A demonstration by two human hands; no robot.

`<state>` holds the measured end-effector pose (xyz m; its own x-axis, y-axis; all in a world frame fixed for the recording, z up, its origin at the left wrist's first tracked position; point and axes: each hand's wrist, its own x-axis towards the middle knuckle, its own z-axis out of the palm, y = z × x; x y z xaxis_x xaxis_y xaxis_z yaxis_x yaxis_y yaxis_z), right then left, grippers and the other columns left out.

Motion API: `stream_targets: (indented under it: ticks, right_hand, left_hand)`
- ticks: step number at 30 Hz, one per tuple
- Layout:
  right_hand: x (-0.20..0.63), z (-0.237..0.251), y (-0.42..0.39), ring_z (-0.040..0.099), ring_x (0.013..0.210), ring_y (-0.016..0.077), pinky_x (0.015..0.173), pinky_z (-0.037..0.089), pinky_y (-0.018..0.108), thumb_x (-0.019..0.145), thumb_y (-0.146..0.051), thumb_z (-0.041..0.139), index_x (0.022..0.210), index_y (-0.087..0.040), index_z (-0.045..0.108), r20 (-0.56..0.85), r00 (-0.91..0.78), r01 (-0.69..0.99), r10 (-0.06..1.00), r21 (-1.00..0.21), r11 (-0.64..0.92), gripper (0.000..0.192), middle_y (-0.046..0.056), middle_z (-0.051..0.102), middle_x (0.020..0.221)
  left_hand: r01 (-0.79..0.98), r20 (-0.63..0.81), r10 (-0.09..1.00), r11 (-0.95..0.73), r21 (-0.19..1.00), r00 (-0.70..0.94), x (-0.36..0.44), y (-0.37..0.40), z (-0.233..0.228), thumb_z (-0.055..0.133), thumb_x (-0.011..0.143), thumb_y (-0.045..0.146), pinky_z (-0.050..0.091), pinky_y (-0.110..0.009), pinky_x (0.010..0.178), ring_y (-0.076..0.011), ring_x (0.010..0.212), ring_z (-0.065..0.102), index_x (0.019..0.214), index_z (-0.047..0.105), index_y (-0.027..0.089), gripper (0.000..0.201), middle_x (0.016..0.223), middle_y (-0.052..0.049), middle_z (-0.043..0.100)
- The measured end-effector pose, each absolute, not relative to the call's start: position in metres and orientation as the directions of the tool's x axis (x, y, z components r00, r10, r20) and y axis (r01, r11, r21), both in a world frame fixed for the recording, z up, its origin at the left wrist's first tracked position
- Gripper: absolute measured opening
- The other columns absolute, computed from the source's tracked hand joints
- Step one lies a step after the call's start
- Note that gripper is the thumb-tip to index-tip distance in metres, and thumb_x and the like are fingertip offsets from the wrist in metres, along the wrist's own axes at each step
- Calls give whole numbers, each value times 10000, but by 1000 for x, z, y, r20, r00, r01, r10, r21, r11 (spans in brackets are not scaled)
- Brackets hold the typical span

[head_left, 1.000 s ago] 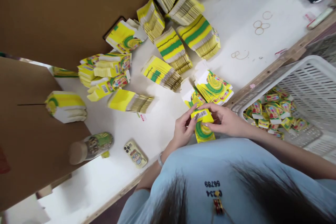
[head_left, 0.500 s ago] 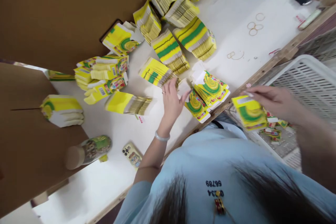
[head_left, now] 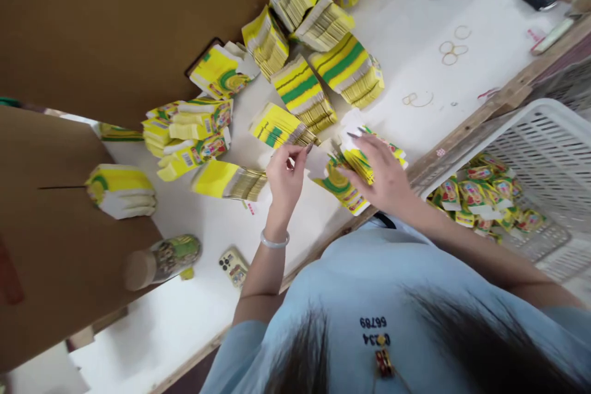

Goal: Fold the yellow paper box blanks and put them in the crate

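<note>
Cartons lie flat in a small fanned pile just right of the frame's centre, at the near edge of the white table, and both my hands meet there. My right hand rests palm-down on the pile, fingers spread and holding nothing that I can make out. My left hand sits just left of it, thumb and fingers pinching the white flap of one flat carton, whose long axis runs from that flap toward the lower right. The right hand is nearer the pile. At the right of the frame a white slotted basket holds a heap of folded-up yellow boxes.
</note>
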<state>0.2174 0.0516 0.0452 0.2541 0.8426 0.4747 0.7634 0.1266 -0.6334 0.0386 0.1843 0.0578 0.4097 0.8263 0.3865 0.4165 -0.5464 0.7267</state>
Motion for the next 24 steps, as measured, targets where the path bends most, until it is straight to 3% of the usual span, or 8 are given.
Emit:
stream_targets:
  ticks: [3,7,10,12,15,17,20,24]
  right_hand:
    - [184,30,71,706,1080,342,924,591,511,975,-537,604,1461,-190,479,467,253,767,847,-631,119,610,176,728,1213]
    - [178,22,70,736,938,279,802,602,402,1032,-447,533,1375,-192,544,467,213,738,858,-653,172,427,145,755,1108]
    - [186,29,62,744,963,252,825,613,381,1061,-393,449,1392,-209,515,506,247,688,826,-692,218,384,130,755,1123]
    - [189,36,58,723,1096,270,947,599,439,1063,-363,400,1383,-218,518,521,300,664,799,-715,217,370,136,744,1177]
    - [189,48,54,574,1379,330,1190,417,611,1046,-372,396,1321,-236,570,507,376,628,776,-755,189,353,138,696,1326]
    - [187,54,52,578,1383,319,1240,343,639,1056,-394,378,1312,-247,573,448,409,564,795,-809,165,354,120,702,1326]
    - [183,57,49,707,1182,257,1177,461,554,1085,-428,323,1283,-257,580,337,427,437,839,-889,135,367,85,758,1172]
    - [177,50,45,754,892,197,826,624,357,1057,-492,462,1215,-253,585,253,504,254,826,-957,139,312,63,754,1060]
  left_hand:
    - [346,322,893,-423,837,314,35,174,77,698,941,447,424,-229,549,-92,546,551,829,662,195,279,648,38,634]
    - [288,297,920,-365,885,255,28,168,85,688,932,526,484,-221,572,-94,574,604,848,651,193,345,684,26,640]
    - [164,333,840,-434,886,428,30,155,73,595,946,642,596,-332,840,-200,979,721,1157,640,231,465,1077,-80,719]
    - [77,318,710,-464,882,628,35,138,59,575,903,732,531,-462,1088,-307,1376,568,1469,451,277,737,1477,-161,560]
    - [36,225,575,-406,913,787,45,108,40,514,938,719,410,-501,1226,-339,1548,381,1634,148,303,890,1674,-187,332]
    - [28,185,601,-328,944,777,49,96,32,454,961,719,429,-477,1210,-336,1529,410,1643,153,293,859,1651,-185,381]
    - [25,164,696,-253,967,699,47,91,29,448,951,745,525,-438,1082,-326,1339,592,1548,406,256,773,1459,-168,597]
    - [98,88,800,-181,979,593,39,91,35,492,1001,632,569,-316,813,-191,863,684,1229,652,181,531,989,-73,741]
